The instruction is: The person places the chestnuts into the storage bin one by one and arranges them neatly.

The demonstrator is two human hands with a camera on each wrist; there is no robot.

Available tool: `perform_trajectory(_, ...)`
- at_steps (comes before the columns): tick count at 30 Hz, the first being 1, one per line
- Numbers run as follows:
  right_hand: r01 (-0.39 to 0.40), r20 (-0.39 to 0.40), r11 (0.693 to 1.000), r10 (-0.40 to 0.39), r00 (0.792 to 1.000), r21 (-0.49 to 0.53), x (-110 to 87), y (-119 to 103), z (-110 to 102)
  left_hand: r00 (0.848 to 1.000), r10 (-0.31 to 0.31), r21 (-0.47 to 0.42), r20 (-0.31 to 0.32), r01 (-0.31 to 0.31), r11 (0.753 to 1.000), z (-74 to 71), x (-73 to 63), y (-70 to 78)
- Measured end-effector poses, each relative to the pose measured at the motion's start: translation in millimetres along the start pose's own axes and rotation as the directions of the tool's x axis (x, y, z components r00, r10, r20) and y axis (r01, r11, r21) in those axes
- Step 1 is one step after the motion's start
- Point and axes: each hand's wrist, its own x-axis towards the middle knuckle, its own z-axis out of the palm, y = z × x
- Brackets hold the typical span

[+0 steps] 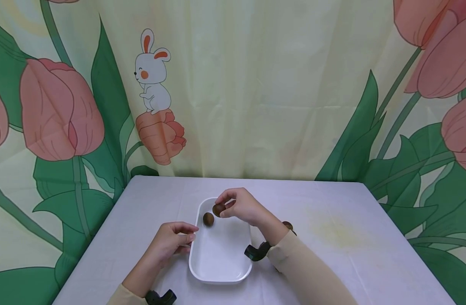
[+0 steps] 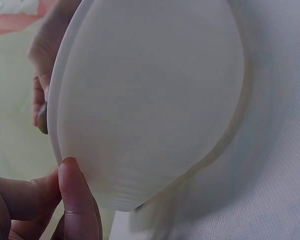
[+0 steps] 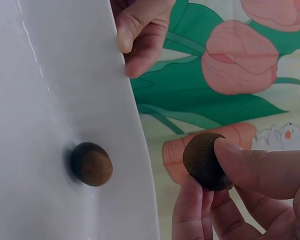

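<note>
A white rectangular tray [image 1: 221,258] lies on the table. My left hand [image 1: 175,241] holds its left rim, a fingertip against the outer wall in the left wrist view. Over the tray's far end, my right hand [image 1: 244,207] pinches a dark brown, wood-like ball [image 3: 205,161] between thumb and fingers. A second brown ball [image 1: 208,219] rests inside the tray near the far left corner; the right wrist view shows it by the side wall. The ball in my hand hangs above the tray floor.
Beyond my right wrist sits another brown ball [image 1: 288,225], partly hidden by the forearm; a dark edge beside it is unclear. A white cloth covers the table [image 1: 332,262]. Behind the table's far edge hangs a curtain [image 1: 263,93] printed with tulips and a rabbit.
</note>
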Motion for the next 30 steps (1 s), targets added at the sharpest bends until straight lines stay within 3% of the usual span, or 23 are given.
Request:
perform_trajectory(6,-0.020,0.005,1.000,0.020,1.000,0.024,7.8,5.2,10.0,1.000,-0.008,0.009,-0.008,0.008,1.000,0.3,0.0,0.3)
perform_trajectory(25,-0.090,0.029,0.991,0.094,0.995,-0.103,20.8,18.3,32.3,1.000,0.000,-0.024,0.013,0.000,1.000,-1.4,-0.5,0.7)
perform_trajectory(30,-0.102,0.035,0.991,0.105,0.994,-0.081,23.0,23.4,36.3,1.000,-0.002,-0.032,0.018,0.003,0.999,-1.9,-0.3,0.7)
